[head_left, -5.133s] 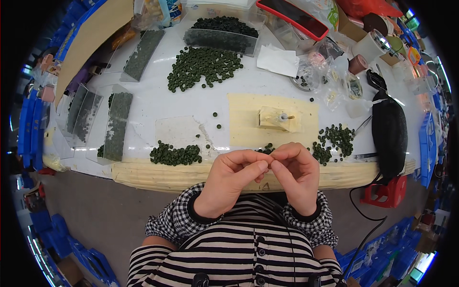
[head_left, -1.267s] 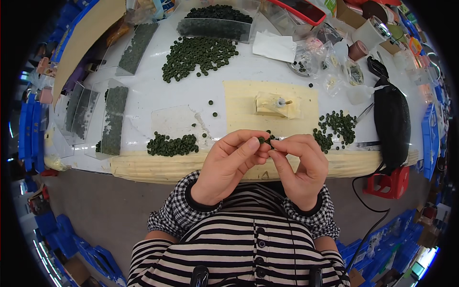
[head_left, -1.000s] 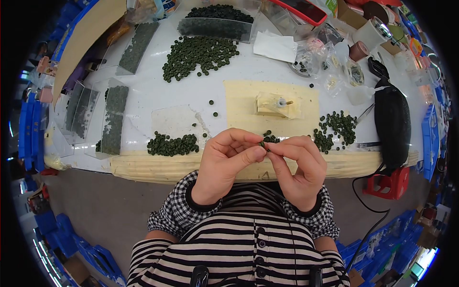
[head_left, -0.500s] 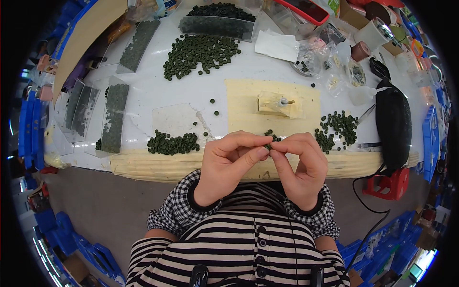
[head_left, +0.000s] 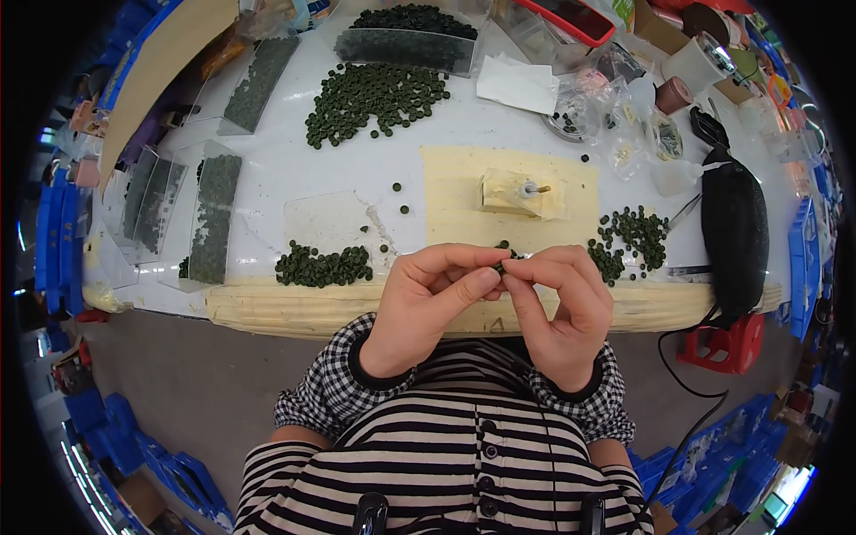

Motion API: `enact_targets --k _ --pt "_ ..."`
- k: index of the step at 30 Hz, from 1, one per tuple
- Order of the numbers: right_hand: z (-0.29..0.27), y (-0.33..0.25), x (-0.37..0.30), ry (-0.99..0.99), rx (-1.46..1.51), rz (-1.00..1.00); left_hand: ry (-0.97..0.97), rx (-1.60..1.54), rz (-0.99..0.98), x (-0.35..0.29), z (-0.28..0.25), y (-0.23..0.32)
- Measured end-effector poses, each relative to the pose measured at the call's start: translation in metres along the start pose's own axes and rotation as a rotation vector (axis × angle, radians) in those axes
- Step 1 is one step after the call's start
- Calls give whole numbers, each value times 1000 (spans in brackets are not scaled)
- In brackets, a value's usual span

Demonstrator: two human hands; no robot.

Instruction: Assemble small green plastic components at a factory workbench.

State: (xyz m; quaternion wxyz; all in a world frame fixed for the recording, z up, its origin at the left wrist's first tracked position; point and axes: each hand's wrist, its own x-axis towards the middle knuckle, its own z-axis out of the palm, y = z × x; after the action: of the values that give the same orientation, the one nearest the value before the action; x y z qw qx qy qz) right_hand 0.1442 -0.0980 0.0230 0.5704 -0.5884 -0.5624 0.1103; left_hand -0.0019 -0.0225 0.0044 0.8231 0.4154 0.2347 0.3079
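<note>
One broad white table (head_left: 352, 174) spread across most of the view, with a long yellow padded edge (head_left: 285, 314) nearest the person. On it lay a pale yellow sheet (head_left: 455, 183), and further left and away a wide heap of dark green discs (head_left: 374, 102) in front of a clear tray (head_left: 406, 53).

Next in size came the two hands, meeting above the padded edge. The left hand (head_left: 423, 308) had its thumb and forefinger drawn together in a pinch; the right hand (head_left: 568, 308) mirrored it, fingertips almost touching the left ones. Smaller again were the left-hand pile (head_left: 323, 266) and the small block (head_left: 508, 196) with a peg, on the sheet.

Smallest was the dark green disc (head_left: 501, 265) between the fingertips, mostly covered, so that only a sliver showed; both hands seemed to have hold of it. Judging by the loose ones, it was probably very light and stiff, with no give under the fingers. Its rounded form likely made it apt to slip or roll, and a hard squeeze might have chipped it. The surest hold looked to be at opposite sides of the rim, lightly, with the pads
</note>
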Motion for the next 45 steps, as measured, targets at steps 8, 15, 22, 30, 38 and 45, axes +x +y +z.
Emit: enact_targets --k 8,15,22,30,38,45 --pt "0 1 -3 13 -23 -42 3 -266 -98 2 -2 0" --pt "1 2 -4 4 -92 -86 36 -166 -62 0 0 1" --pt "2 2 -4 18 -95 -88 2 -84 -30 0 -3 0" --pt "0 6 -5 -11 -109 -105 -10 -235 -96 2 -4 -2" --pt "-13 14 8 92 -176 -34 -61 -331 -147 3 -11 0" --pt "-16 39 38 65 -316 14 1 -319 -119 7 -11 -1"
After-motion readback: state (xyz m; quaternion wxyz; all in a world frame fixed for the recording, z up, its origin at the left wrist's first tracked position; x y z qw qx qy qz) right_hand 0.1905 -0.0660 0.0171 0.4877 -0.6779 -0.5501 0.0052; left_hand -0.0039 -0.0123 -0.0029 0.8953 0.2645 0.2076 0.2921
